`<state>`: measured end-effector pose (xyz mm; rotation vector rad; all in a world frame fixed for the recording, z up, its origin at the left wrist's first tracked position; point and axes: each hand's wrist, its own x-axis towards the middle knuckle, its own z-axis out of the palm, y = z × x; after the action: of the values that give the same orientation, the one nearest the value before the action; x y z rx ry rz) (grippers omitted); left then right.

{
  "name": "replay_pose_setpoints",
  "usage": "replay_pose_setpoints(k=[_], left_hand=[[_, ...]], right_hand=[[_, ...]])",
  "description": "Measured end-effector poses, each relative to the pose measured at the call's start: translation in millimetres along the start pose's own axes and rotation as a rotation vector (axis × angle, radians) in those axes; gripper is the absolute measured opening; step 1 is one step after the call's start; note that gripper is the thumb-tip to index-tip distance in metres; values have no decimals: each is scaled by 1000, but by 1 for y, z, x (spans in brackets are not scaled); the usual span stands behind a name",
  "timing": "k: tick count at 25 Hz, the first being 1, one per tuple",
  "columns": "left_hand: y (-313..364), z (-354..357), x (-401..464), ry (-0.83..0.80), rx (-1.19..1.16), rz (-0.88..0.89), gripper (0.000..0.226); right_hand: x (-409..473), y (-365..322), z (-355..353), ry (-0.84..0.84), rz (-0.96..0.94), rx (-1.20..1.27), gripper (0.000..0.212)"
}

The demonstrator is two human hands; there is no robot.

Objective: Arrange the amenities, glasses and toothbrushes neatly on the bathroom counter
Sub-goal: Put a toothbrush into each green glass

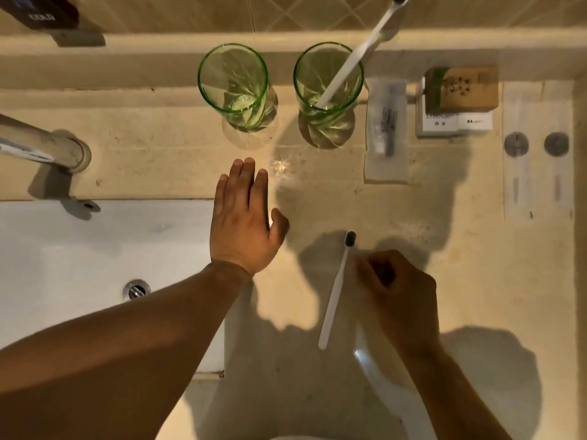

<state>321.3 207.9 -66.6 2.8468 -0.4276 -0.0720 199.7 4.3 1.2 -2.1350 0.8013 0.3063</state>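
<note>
Two green glasses stand at the back of the beige counter. The left glass is empty. The right glass holds a white toothbrush leaning to the upper right. A second white toothbrush with dark bristles lies flat on the counter near the front. My left hand hovers flat, fingers apart, in front of the left glass and holds nothing. My right hand has its fingers curled just right of the lying toothbrush; whether it touches the brush is unclear.
A clear packet with a small tube lies right of the glasses. A brown box sits atop white boxes, with two flat white sachets at far right. The white sink and metal tap fill the left side.
</note>
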Motion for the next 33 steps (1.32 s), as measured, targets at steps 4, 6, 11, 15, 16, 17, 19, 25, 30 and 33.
replay_pose_setpoints(k=[4, 6, 11, 15, 16, 17, 19, 25, 30, 33], left_hand=[[-1, 0, 0, 5, 6, 3, 64], [-1, 1, 0, 9, 7, 3, 64], [-1, 0, 0, 22, -9, 8, 63], [-1, 0, 0, 22, -16, 11, 63], [-1, 0, 0, 13, -21, 6, 64], [-1, -1, 1, 1, -26, 1, 64], [-1, -3, 2, -18, -28, -5, 65], [-2, -3, 2, -51, -41, -4, 67], [-2, -3, 0, -43, -62, -19, 67], [-2, -4, 0, -24, -99, -15, 66]], right_hand=[[-18, 3, 19, -58, 29, -173, 29], [-15, -3, 24, -67, 20, -216, 26], [-9, -13, 31, -112, 73, -170, 19], [7, -17, 25, -222, 35, -154, 27], [15, -22, 21, -229, -13, -143, 29], [25, -30, 15, -208, -88, -139, 29], [45, -54, 3, -111, -265, -60, 26], [92, -157, -12, -54, -339, 349, 19], [102, -205, -1, -37, -480, 430, 17], [106, -218, 0, -38, -496, 498, 15]])
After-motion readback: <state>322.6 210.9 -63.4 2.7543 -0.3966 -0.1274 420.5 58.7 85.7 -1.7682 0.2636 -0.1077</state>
